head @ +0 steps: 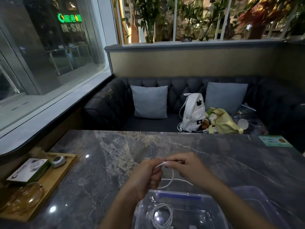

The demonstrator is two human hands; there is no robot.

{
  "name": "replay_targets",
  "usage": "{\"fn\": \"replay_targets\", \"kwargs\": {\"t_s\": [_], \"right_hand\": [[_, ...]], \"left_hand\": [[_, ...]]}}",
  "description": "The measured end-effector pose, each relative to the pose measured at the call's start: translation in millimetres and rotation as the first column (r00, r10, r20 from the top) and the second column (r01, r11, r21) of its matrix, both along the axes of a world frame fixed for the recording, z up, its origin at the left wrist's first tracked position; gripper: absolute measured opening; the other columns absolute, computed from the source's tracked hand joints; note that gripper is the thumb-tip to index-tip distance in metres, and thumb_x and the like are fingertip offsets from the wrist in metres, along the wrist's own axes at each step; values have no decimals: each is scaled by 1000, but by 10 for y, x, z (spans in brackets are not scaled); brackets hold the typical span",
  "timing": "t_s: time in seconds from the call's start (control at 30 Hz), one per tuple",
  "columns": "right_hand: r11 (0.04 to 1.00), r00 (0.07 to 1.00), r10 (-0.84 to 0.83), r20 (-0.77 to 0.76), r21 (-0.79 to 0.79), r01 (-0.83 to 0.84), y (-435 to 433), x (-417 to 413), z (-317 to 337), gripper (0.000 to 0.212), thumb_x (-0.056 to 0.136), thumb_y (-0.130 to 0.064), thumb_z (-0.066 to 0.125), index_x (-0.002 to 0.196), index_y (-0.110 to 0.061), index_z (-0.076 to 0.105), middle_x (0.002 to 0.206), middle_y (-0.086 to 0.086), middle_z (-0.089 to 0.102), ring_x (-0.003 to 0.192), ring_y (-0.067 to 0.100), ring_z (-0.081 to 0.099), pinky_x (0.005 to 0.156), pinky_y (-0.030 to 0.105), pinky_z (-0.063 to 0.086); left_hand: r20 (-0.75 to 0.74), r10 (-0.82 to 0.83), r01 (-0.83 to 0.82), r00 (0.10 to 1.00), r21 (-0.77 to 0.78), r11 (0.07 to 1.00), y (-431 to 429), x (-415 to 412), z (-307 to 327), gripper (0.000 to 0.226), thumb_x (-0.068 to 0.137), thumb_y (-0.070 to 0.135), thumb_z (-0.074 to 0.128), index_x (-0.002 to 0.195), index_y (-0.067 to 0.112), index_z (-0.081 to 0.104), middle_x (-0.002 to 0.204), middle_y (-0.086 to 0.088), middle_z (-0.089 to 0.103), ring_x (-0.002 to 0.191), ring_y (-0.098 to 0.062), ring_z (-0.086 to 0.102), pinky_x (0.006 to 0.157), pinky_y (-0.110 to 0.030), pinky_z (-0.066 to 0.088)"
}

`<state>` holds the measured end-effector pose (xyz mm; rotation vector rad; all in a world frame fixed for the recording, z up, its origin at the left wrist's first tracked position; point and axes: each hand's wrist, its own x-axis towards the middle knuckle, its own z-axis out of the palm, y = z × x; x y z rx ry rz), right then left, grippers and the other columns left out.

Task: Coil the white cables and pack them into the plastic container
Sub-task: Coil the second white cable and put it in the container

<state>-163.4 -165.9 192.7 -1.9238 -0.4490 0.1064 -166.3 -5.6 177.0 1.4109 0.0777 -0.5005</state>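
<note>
Over the marble table, my left hand is closed in a fist around a white cable. My right hand pinches the same cable's end right beside the left fist. A loop of the cable hangs below both hands and rests on the table. In front of me stands a clear plastic container with a blue strip on its far rim. Another coiled white cable lies inside it at the left.
A wooden tray at the left table edge holds a box, a small silver device and a glass dome. A clear lid lies right of the container. Across the table, a dark sofa holds cushions, a white backpack and a yellow bag.
</note>
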Motion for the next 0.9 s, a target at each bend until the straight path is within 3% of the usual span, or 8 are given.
{"fn": "replay_targets", "kwargs": {"t_s": [0.1,0.2,0.43,0.5,0.57,0.67,0.77,0.9], "right_hand": [[993,994,15,-111,119,-1,27,-50,18,23,84,-13,61,65,-23,70,47,-9,62,34,-1,43,38,6,31],[959,973,-79,-215,252,133,75,-76,9,28,85,-9,59,58,-16,65,39,-5,52,31,0,37,35,8,28],[919,937,-98,-335,331,214,189,-159,26,30,83,-19,62,53,-14,60,34,-11,39,33,0,32,36,10,28],[918,933,-122,-339,318,236,168,-149,50,31,83,-20,62,53,-15,58,33,-11,38,33,1,31,36,12,27],[912,919,-146,-366,310,268,105,-137,46,30,83,-20,62,54,-14,57,34,-10,37,32,4,27,34,15,20],[921,917,-154,-368,283,269,54,-162,-15,27,83,-22,62,57,-13,60,37,-8,40,34,6,25,36,17,17],[924,929,-126,-349,300,238,116,-182,-49,26,83,-24,62,61,-11,61,39,-9,42,34,5,26,35,16,19],[931,946,-106,-305,304,203,139,-161,-92,26,85,-18,60,60,-14,65,35,-7,47,32,4,32,33,14,23]], "left_hand": [[-23,-3,2,1000,-24,1000,-33,-17,22,50,86,22,43,38,23,32,33,9,22,31,-7,11,33,-16,10],[-99,67,-75,993,-85,993,-83,-27,39,54,90,32,46,40,24,28,32,9,21,28,-6,13,31,-13,12],[-202,230,-302,952,-489,818,-245,-97,66,46,68,12,52,31,20,27,23,6,19,18,-6,14,29,-11,11],[-189,184,-257,965,-524,812,-223,-116,49,50,77,21,50,32,20,31,25,7,21,21,-5,14,31,-14,12],[-174,-6,-85,985,-514,853,-145,-104,51,53,89,37,39,39,18,41,29,8,26,26,-4,16,33,-17,15],[-184,-209,108,961,-443,890,-36,-121,65,49,86,44,36,48,18,51,33,10,31,28,-3,25,38,-17,21],[-141,-85,10,986,-461,887,-67,-183,20,46,82,32,44,38,20,35,29,10,25,26,-4,15,33,-15,13],[-143,74,-141,987,-538,831,-41,-199,1,47,75,23,48,33,23,26,25,9,19,30,-9,2,39,-14,1]]}}
